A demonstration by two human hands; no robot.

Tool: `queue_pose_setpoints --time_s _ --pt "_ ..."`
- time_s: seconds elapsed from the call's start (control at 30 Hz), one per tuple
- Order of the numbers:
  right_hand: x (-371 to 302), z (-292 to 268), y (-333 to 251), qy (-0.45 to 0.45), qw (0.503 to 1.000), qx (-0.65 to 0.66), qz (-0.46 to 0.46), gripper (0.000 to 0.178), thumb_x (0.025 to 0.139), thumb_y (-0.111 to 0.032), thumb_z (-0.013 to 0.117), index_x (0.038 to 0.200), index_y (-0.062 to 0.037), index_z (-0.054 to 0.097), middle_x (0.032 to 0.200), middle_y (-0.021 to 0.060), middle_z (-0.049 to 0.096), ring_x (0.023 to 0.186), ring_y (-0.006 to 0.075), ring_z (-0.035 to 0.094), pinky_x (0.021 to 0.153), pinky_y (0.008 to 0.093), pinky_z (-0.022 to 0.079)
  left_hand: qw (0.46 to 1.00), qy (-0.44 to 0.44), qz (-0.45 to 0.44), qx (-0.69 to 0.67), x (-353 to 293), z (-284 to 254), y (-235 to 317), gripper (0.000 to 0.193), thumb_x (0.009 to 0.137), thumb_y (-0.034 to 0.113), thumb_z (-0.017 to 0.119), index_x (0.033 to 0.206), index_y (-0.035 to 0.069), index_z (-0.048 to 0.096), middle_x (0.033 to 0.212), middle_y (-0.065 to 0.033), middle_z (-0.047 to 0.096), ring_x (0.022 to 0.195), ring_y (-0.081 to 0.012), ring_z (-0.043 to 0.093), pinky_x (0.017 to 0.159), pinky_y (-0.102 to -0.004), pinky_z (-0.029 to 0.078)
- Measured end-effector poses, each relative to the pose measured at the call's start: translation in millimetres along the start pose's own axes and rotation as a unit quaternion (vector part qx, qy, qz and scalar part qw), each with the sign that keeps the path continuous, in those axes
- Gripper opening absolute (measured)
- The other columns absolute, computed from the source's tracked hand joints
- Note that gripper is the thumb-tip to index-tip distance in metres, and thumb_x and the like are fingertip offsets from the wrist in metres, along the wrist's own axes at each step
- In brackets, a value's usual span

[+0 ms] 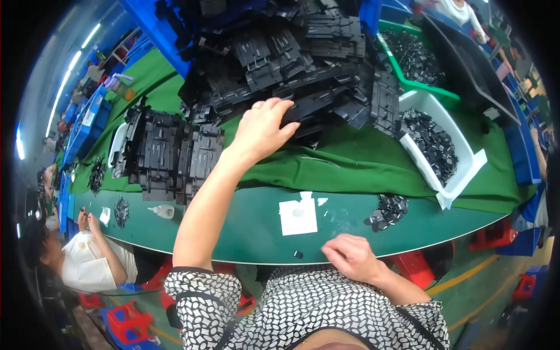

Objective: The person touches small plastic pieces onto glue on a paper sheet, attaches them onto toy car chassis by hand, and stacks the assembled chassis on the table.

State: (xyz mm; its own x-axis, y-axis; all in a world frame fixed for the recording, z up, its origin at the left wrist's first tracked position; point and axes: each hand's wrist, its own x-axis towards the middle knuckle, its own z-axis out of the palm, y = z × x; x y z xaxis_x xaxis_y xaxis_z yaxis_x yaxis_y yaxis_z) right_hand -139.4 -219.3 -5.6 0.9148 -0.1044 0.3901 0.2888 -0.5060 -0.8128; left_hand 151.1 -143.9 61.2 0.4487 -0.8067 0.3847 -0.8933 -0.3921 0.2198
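My left hand point(263, 129) reaches forward to the front of a big heap of black moulded plastic parts point(262, 52). Its thumb and fingers close around the near end of one long black plastic part point(318, 102). Near the table's front edge is my right hand point(353, 258), its fingers curled in with thumb against forefinger; whatever they may hold is hidden. A small black piece point(298, 255) lies to the left of that hand. Beyond it sits a white square sheet point(298, 217) with a round mark, and a pile of small black pieces point(387, 212) lies to the right.
Black plastic parts point(160, 151) stand stacked at left, behind a small white bottle point(162, 211). On the right are a white bin point(461, 157) and a green bin point(408, 84) of small black pieces. A co-worker point(87, 256) sits at the left; green cloth point(344, 169) covers the table's back.
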Motion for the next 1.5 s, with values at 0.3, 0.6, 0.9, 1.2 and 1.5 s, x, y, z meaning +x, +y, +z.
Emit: queue_pose_setpoints --time_s 0.3,0.6,0.9,1.2,1.5 --pt "0.3 3.0 4.1 0.01 1.0 0.002 -0.021 0.008 0.079 -0.003 0.069 0.079 0.0002 0.061 0.064 0.0099 0.057 0.055 0.0255 0.057 0.05 0.0352 0.046 0.987 -0.157 -0.004 -0.033 28.1 -14.8 -1.8 0.036 0.082 0.018 0.065 0.113 0.0 0.062 0.11 -0.0189 0.064 0.102 -0.0347 0.061 0.09 -0.0398 0.048" --pt "-0.5 2.5 4.9 0.024 0.999 0.015 -0.029 0.007 0.08 -0.004 0.068 0.079 0.0003 0.062 0.066 0.0105 0.059 0.057 0.0258 0.059 0.051 0.0347 0.047 0.965 -0.052 0.205 0.152 5.2 -17.9 -11.2 0.015 0.084 0.009 0.06 0.096 0.0 0.062 0.1 -0.0139 0.066 0.088 -0.0288 0.066 0.073 -0.0342 0.056" --pt "-4.4 0.2 2.8 0.013 1.0 -0.003 -0.02 0.008 0.08 -0.004 0.067 0.077 0.0 0.061 0.064 0.0099 0.058 0.056 0.0256 0.058 0.052 0.0351 0.047 0.98 0.158 0.104 -0.056 -13.0 -64.4 -1.9 0.008 0.081 0.001 0.067 0.088 0.0 0.064 0.085 -0.0127 0.066 0.078 -0.0283 0.065 0.068 -0.0308 0.053" --pt "8.9 -3.7 -17.2 0.042 0.894 0.369 0.252 0.027 0.095 -0.011 0.055 0.118 0.0014 0.054 0.094 0.0039 0.063 0.086 0.0099 0.059 0.075 0.0251 0.049 0.796 0.335 -0.211 -0.459 -114.7 -23.8 67.3 0.014 0.09 0.002 0.062 0.1 -0.006 0.066 0.093 -0.0018 0.065 0.082 -0.0053 0.056 0.075 -0.019 0.045" --pt "24.7 22.7 -15.6 -0.036 0.805 0.513 0.297 0.018 0.096 -0.016 0.056 0.105 -0.0013 0.061 0.091 0.0026 0.066 0.07 0.0021 0.054 0.059 0.0156 0.044 0.662 0.371 -0.293 -0.582 -171.9 18.7 106.0 0.022 0.095 0.016 0.058 0.107 -0.003 0.059 0.098 -0.0088 0.065 0.081 -0.0138 0.063 0.075 -0.0274 0.052"
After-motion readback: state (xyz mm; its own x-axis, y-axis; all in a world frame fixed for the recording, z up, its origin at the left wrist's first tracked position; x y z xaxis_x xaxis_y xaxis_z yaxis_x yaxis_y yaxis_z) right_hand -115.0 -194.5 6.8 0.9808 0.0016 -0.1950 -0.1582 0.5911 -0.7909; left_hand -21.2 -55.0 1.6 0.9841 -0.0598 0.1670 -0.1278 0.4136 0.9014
